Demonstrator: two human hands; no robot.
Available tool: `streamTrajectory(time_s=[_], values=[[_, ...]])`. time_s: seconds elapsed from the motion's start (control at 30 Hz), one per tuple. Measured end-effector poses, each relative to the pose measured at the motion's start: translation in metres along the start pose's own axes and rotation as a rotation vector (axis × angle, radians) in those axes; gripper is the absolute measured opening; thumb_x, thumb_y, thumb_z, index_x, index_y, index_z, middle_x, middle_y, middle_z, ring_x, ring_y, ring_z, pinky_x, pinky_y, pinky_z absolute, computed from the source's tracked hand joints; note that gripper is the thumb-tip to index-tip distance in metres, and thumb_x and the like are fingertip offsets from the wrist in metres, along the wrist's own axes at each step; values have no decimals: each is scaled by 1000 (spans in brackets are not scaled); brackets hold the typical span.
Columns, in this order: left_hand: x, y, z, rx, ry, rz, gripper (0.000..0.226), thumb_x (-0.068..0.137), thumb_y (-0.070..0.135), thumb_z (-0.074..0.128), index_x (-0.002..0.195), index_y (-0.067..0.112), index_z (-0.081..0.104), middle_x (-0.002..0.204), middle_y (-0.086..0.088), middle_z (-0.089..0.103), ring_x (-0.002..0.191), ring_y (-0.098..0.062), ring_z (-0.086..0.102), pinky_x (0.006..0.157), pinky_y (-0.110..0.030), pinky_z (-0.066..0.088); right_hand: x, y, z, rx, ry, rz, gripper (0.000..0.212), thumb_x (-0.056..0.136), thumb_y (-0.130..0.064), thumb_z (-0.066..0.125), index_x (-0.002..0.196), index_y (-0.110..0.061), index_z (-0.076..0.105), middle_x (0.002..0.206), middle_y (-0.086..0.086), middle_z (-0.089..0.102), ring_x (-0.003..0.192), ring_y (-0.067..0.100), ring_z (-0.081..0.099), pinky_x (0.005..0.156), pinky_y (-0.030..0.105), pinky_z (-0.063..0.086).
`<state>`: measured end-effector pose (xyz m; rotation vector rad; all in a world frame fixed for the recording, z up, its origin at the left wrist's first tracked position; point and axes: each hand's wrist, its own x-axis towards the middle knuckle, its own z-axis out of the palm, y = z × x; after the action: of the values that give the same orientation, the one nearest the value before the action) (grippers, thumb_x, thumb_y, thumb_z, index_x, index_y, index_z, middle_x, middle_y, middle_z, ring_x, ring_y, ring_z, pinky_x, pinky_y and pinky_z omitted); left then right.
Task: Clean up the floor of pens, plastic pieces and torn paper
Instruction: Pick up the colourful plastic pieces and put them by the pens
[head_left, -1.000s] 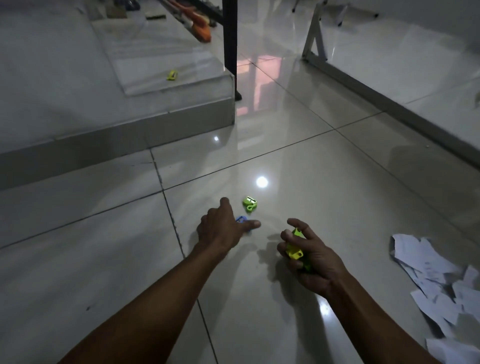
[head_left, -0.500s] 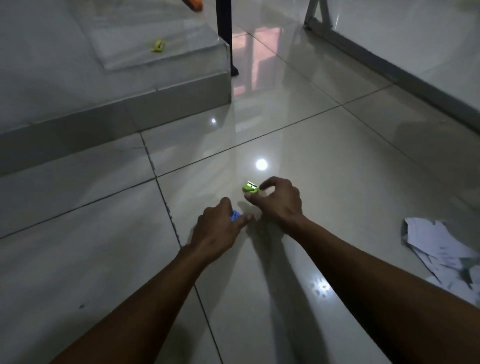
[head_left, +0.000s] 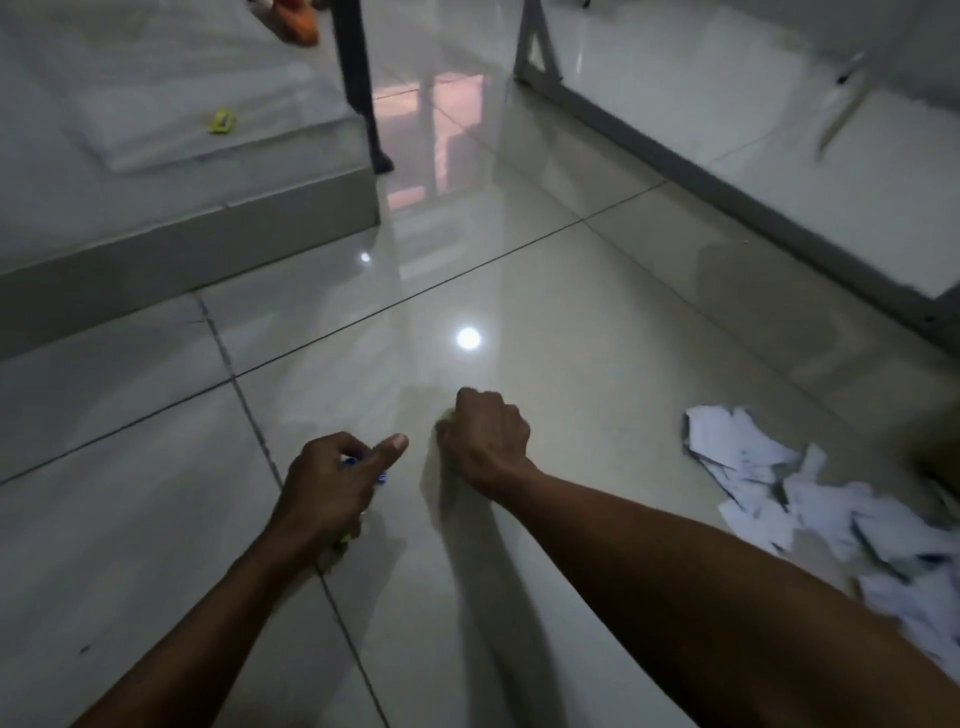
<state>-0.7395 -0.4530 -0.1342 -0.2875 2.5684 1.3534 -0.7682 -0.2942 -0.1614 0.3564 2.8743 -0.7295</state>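
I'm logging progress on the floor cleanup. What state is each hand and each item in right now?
Left hand: grip closed on a blue plastic piece.
Right hand: fist closed on a green plastic piece, mostly hidden.
Torn paper: lying loose on the floor, untouched.
Yellow piece: resting on the raised step, not yet collected.

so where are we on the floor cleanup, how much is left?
Partway. Done: the tiles around the hands look free of loose bits. In hand: left hand is closed on a blue piece; right hand is closed over a green piece. Left: the torn paper at right, and a yellow piece on the raised ledge.
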Motion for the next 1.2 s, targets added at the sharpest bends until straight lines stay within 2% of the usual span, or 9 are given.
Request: streamTrajectory(time_s=[0.07,0.2,0.3,0.4,0.47,0.57,0.67,0.87,1.2], values=[[-5,14,7,-15,-44,22,54,81,55,62,74,1,64,56,-12,61,39,-15,51,35,-21,39,-12,24,-11,148,-9,99,32,88,-46,58,101,-18,66,107,6,67,96,29,63,84,37,51],[-13,47,30,-13,-171,105,56,83,53,62,68,-1,59,43,2,53,30,-10,44,37,-24,37,-41,80,-43,454,16,270,37,79,-55,66,98,-25,73,99,0,72,92,22,67,85,35,53],[-18,74,53,96,-283,214,52,83,54,62,64,6,61,48,0,58,36,-10,50,43,-26,43,-63,115,-64,733,58,394,29,76,-48,73,91,-24,73,81,0,74,68,20,69,68,41,59],[-16,106,76,134,-384,248,52,80,56,64,61,8,61,47,-2,58,38,-12,51,46,-28,46,-82,144,-91,967,48,504,21,84,-34,72,92,-14,71,66,3,68,46,15,57,40,21,42],[-16,132,89,143,-443,266,52,82,54,63,62,6,59,48,-3,57,39,-13,51,46,-28,45,-93,159,-110,1115,49,597,22,87,-32,70,86,-9,69,58,3,61,44,15,55,40,17,33],[-27,175,107,78,-516,274,55,85,53,59,66,1,55,52,-6,55,40,-13,48,45,-27,43,-105,181,-145,1371,43,744,24,89,-34,66,78,-13,63,62,3,50,50,16,57,39,15,29],[-50,213,116,-91,-555,145,51,87,50,59,72,1,56,51,-8,47,37,-15,39,41,-24,35,-123,197,-183,1585,72,810,20,91,-35,63,83,-18,56,61,0,47,46,13,56,32,12,22],[-126,299,95,-160,-588,-45,54,88,54,57,73,2,59,57,-13,42,37,-17,33,39,-21,31,-200,194,-271,1864,106,931,27,87,-37,65,78,-15,53,56,0,49,43,12,55,28,13,22],[-247,500,7,-128,-681,-76,52,90,51,57,71,2,59,50,-11,45,33,-18,35,35,-21,30,-320,119,-471,1999,230,989,24,87,-35,64,85,-13,55,63,1,50,46,14,57,29,14,22]])
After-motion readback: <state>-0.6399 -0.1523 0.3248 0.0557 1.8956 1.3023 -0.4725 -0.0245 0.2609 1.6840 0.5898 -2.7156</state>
